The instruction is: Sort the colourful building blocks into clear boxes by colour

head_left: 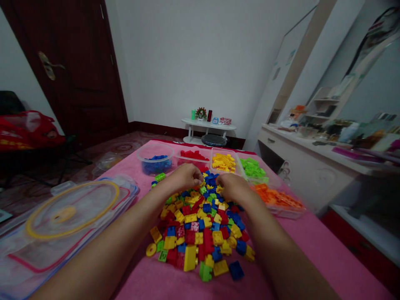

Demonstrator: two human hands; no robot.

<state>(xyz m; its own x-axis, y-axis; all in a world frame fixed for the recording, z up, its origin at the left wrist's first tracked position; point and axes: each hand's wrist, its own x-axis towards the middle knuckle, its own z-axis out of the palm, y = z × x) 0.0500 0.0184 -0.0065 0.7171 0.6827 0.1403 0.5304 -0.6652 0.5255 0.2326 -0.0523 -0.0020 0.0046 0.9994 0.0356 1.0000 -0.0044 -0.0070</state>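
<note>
A mixed pile of toy building bricks (195, 225) in red, yellow, blue and green lies on a pink cloth. My left hand (186, 178) is at the pile's far side with its fingers curled together and pointing down. Whatever it may pinch is too small to make out. Just to its right, my right hand (233, 186) reaches into the same far part, fingers bent inward beside some blue bricks (211, 179). Its fingertips are mostly hidden, and I cannot see what is between them. A narrow gap of bricks separates the two hands.
Beyond the pile stand clear containers of blue bricks (156, 164), red bricks (193, 156), yellow bricks (223, 162) and green bricks (252, 168). A box of orange bricks (278, 197) is at right. Stacked plastic lids (75, 212) lie left. A dresser (300, 166) stands right.
</note>
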